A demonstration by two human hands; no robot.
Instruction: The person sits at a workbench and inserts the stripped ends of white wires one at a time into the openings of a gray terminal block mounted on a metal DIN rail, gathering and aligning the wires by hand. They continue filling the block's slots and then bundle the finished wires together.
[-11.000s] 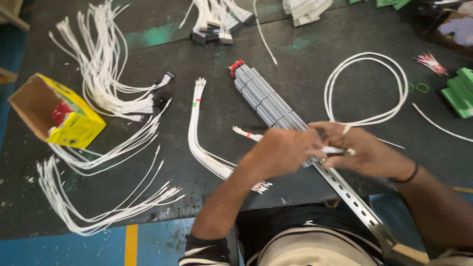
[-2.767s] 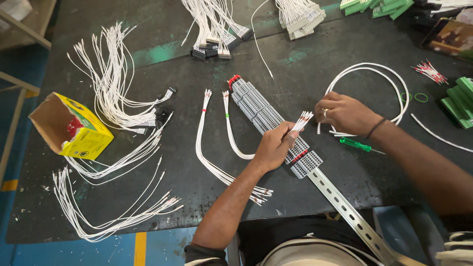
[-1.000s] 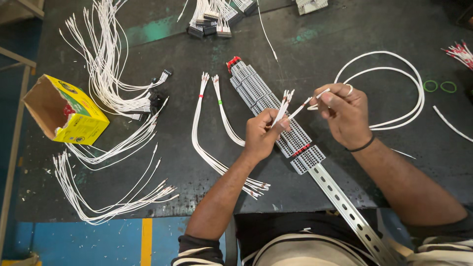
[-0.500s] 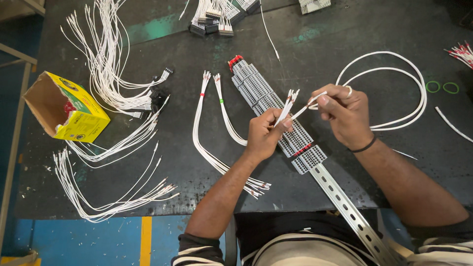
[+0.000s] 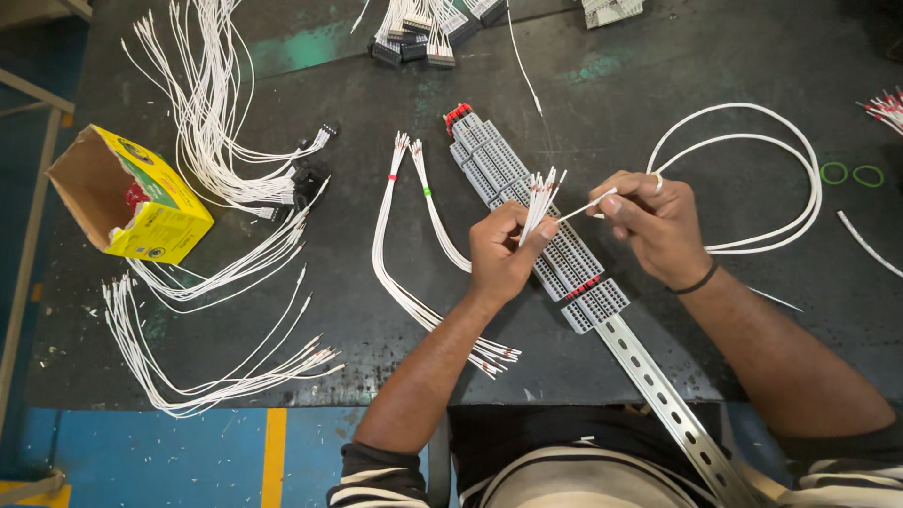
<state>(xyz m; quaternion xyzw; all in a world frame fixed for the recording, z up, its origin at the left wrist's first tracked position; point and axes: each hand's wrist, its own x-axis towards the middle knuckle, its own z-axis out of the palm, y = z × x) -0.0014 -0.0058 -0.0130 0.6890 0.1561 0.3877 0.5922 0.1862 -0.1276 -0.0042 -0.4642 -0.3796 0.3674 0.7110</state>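
Head view — left hand (image 5: 501, 256), wire bundle (image 5: 540, 198)

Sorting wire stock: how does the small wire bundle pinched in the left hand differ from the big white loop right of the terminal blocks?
The wire bundle is several thin short wires, ends fanned upward, gripped by the left hand above the terminal blocks. The white loop is thicker, far longer, and lies curved flat on the table, unheld. The right hand draws one wire from the bundle. Both are white.

White wires (image 5: 539, 193), grey terminal blocks (image 5: 527, 202), yellow box (image 5: 141, 202), striped sleeve (image 5: 376, 475)
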